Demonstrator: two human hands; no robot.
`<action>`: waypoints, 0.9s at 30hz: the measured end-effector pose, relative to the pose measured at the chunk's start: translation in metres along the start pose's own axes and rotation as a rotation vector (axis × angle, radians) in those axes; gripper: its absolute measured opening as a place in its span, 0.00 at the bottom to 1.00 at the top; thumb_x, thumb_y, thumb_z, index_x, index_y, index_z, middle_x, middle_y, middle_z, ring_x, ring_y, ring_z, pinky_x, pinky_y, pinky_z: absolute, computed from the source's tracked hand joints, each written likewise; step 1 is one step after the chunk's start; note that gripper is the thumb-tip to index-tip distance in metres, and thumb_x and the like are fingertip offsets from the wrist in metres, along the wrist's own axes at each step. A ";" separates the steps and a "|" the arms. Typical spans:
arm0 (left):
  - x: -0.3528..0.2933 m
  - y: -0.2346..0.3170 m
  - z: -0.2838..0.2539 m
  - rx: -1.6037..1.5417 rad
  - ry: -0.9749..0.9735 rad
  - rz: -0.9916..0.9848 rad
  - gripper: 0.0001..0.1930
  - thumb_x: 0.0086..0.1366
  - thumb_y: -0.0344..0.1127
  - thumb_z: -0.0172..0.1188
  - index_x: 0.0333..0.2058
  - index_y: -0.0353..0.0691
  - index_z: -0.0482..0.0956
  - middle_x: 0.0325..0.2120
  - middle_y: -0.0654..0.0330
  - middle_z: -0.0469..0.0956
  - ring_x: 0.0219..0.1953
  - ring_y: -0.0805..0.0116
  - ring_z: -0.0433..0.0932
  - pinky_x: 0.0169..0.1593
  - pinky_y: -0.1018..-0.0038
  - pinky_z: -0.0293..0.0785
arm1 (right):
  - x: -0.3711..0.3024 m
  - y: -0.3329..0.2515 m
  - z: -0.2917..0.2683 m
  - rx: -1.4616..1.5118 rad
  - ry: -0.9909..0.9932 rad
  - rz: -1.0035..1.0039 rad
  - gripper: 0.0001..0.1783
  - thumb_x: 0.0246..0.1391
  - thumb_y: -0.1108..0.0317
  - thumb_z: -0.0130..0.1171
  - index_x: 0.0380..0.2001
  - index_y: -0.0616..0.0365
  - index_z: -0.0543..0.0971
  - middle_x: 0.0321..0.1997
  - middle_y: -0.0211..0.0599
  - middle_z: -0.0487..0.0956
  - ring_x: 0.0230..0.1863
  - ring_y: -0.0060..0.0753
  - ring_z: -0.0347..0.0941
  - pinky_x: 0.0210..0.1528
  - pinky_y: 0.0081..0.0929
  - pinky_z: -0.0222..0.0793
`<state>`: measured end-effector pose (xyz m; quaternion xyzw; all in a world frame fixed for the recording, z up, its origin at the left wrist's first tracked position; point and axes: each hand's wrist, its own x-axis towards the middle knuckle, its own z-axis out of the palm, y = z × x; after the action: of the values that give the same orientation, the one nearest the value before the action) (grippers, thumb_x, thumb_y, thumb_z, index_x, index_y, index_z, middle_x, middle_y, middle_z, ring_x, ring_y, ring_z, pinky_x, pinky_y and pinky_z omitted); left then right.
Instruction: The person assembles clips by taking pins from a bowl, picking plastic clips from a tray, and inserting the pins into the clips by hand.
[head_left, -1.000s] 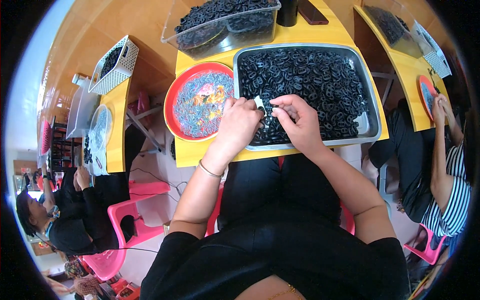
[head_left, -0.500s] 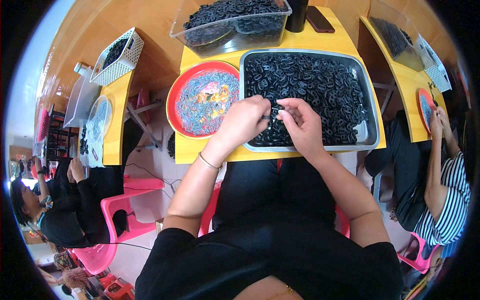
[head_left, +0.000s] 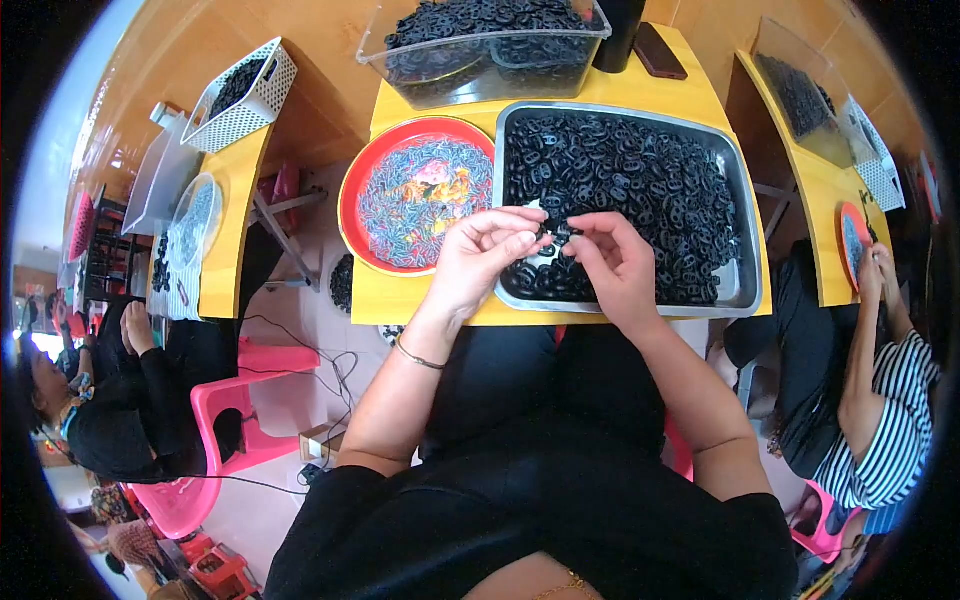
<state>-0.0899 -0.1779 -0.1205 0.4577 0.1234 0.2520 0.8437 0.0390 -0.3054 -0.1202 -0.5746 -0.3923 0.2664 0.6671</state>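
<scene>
A metal tray [head_left: 752,240] holds a heap of small black oval pieces [head_left: 640,170] with holes in them. Over its near left corner my two hands meet, fingertips a short way apart. My left hand [head_left: 485,250], with a bangle at the wrist, pinches something too small to make out. Thumb and forefinger of my right hand [head_left: 618,265] are closed on what looks like one of the black pieces, hard to separate from the heap behind. Left of the tray, a red round dish [head_left: 352,225] with a flowered bottom holds many thin, small silvery-grey parts.
A clear bin [head_left: 480,85] of black pieces stands at the back of the yellow table [head_left: 400,305], beside a dark cylinder [head_left: 618,35] and a phone [head_left: 660,52]. People sit at side tables left and right. A pink chair [head_left: 215,420] and cables lie to the left.
My left hand has turned, so its thumb and fingers now show more openly. Both hands stay close together over the tray. The whole view has shifted slightly.
</scene>
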 end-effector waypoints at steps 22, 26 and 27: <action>-0.003 -0.008 0.001 0.125 -0.007 0.036 0.12 0.57 0.23 0.58 0.41 0.32 0.73 0.32 0.57 0.78 0.33 0.74 0.78 0.39 0.80 0.75 | 0.000 0.003 -0.002 -0.010 -0.040 -0.024 0.09 0.47 0.79 0.56 0.35 0.62 0.77 0.32 0.33 0.75 0.32 0.18 0.73 0.34 0.14 0.68; -0.003 -0.007 0.001 0.155 0.002 0.040 0.11 0.56 0.23 0.58 0.39 0.33 0.73 0.31 0.58 0.78 0.32 0.74 0.78 0.37 0.81 0.74 | 0.000 0.006 -0.002 -0.014 -0.038 -0.019 0.09 0.47 0.78 0.57 0.35 0.62 0.77 0.31 0.32 0.76 0.31 0.16 0.73 0.32 0.14 0.68; -0.003 -0.007 0.001 0.174 -0.001 0.047 0.11 0.56 0.22 0.59 0.39 0.32 0.73 0.30 0.58 0.78 0.31 0.74 0.78 0.36 0.81 0.74 | 0.000 0.005 -0.002 0.004 -0.037 -0.005 0.09 0.47 0.78 0.57 0.34 0.62 0.77 0.31 0.32 0.77 0.31 0.17 0.73 0.32 0.14 0.68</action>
<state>-0.0898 -0.1836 -0.1253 0.5321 0.1335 0.2599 0.7947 0.0414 -0.3052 -0.1253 -0.5675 -0.4054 0.2760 0.6614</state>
